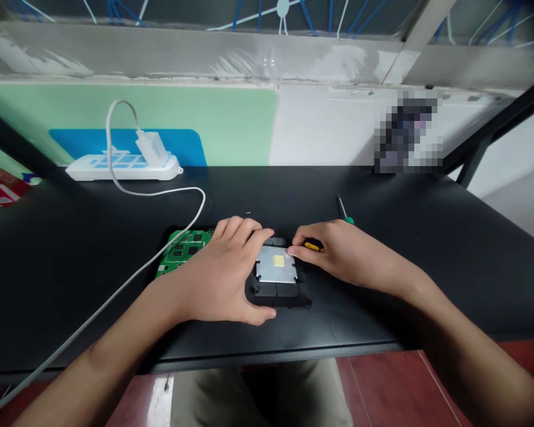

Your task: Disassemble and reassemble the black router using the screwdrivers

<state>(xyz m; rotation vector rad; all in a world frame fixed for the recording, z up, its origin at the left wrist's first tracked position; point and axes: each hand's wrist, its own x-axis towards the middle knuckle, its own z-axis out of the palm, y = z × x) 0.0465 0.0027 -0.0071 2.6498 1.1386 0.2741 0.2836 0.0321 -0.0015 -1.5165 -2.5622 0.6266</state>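
1. Two hands are brought to one thing from opposite sides: the metal plate (271, 274), seated in a black casing (287, 290) on the surface (404, 213), lies at three o'clock from the left hand (222, 273) and at nine o'clock from the right hand (333, 252).
2. The left hand is spread: its index finger is laid along the casing's twelve o'clock edge, its thumb by the six o'clock edge. How hard it is pressed cannot be told.
3. In the right hand a black-and-yellow tool (314, 245) is held, with thumb and index finger pinched near the plate's corner between one and two o'clock. The tool's tip is hidden, so whether it is touching the plate cannot be told.
4. That corner is judged to be the key relation: it is reached more closely by the right hand, while the casing's nine o'clock side is covered by the left.
5. The casing's exposed side edge is slanted roughly from eleven toward five o'clock; its long axis cannot be judged, being partly covered.
6. A green circuit board (189, 249) is set at nine o'clock from the plate, partly hidden by the left hand. A screwdriver (343, 206) is laid near two o'clock from the plate.
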